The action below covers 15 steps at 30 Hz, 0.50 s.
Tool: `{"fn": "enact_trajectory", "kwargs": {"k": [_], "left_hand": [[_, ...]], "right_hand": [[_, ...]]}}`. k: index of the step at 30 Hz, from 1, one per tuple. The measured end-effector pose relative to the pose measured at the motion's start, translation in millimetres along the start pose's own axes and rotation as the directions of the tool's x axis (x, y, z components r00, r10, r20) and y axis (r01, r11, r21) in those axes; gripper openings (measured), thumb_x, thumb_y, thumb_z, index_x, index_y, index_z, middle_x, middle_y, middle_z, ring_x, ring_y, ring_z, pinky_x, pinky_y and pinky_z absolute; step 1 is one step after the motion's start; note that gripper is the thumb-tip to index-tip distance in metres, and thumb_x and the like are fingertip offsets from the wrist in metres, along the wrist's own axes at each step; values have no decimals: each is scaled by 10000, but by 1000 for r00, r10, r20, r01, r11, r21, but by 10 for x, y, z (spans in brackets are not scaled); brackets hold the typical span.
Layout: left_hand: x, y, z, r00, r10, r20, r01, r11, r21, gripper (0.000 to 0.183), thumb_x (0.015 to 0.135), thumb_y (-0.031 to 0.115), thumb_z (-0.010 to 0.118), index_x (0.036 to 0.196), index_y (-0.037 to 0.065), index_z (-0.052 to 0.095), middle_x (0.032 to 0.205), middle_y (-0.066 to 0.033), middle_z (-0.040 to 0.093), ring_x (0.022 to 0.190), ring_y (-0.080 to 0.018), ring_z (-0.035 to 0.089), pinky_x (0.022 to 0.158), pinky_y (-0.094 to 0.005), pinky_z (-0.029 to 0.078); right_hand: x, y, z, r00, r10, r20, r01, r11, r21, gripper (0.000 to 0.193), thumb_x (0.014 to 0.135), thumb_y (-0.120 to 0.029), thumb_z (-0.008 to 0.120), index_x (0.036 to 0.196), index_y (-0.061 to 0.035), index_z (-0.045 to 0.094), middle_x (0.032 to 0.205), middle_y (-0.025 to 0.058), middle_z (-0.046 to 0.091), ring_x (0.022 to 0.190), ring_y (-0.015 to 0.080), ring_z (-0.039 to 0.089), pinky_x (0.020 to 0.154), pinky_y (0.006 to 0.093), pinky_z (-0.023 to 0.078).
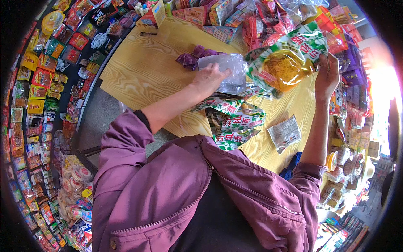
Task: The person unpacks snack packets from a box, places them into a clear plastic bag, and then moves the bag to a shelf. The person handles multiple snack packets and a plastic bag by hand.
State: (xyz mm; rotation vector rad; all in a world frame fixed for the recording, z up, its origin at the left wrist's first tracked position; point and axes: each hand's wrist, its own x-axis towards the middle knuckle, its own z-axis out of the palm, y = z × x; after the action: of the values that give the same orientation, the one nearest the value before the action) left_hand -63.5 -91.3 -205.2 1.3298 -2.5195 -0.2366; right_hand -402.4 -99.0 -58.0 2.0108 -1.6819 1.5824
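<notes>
In front of me my left hand (211,78) grips a clear plastic container (235,72), its fingers curled over the near side. Just beyond lies a clump of small purple-wrapped packets (197,57). My right hand (327,76) pinches the right edge of a green and white snack bag (289,63), lifted above the table. Through its transparent window a yellow-orange food shows. More bags of the same green and white pattern (237,122) lie on the near side of the table. A small whitish printed packet (285,133) rests flat to their right.
The wood-grain table (142,59) has colourful boxes (195,16) and red plastic bags (268,25) along its far edge. A dark small object (148,33) lies at its far left. Shelves of packaged snacks (42,75) curve along the left; stacked goods (350,151) stand at right.
</notes>
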Motion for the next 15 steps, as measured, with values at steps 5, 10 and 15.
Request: {"fn": "enact_trajectory", "kwargs": {"k": [5, 10, 15], "left_hand": [[-110, -311, 619, 942, 154, 297, -135, 987, -83, 221, 872, 143, 514, 993, 127, 699, 929, -200, 672, 865, -394, 674, 775, -469, 554], [59, -423, 783, 908, 94, 407, -87, 996, -37, 188, 850, 117, 516, 924, 25, 662, 977, -214, 679, 919, -403, 663, 788, -491, 544], [-144, -420, 995, 991, 87, 97, -93, 994, 62, 206, 899, 138, 482, 988, 47, 644, 985, -195, 660, 901, -360, 665, 782, -465, 547]], "right_hand": [[-51, -141, 80, 999, 37, 16, -38, 998, 45, 171, 955, -37, 596, 1123, -39, 627, 1024, 91, 705, 945, 102, 610, 883, 275, 479], [38, -256, 172, 998, -9, 60, 2, 994, 112, 178, 954, -49, 613, 1131, -35, 626, 985, 86, 698, 892, 83, 600, 833, 260, 491], [32, -751, 411, 979, -90, 180, 47, 972, 230, 172, 948, -98, 641, 1113, -52, 630, 936, 71, 703, 824, 56, 575, 772, 248, 505]]}}
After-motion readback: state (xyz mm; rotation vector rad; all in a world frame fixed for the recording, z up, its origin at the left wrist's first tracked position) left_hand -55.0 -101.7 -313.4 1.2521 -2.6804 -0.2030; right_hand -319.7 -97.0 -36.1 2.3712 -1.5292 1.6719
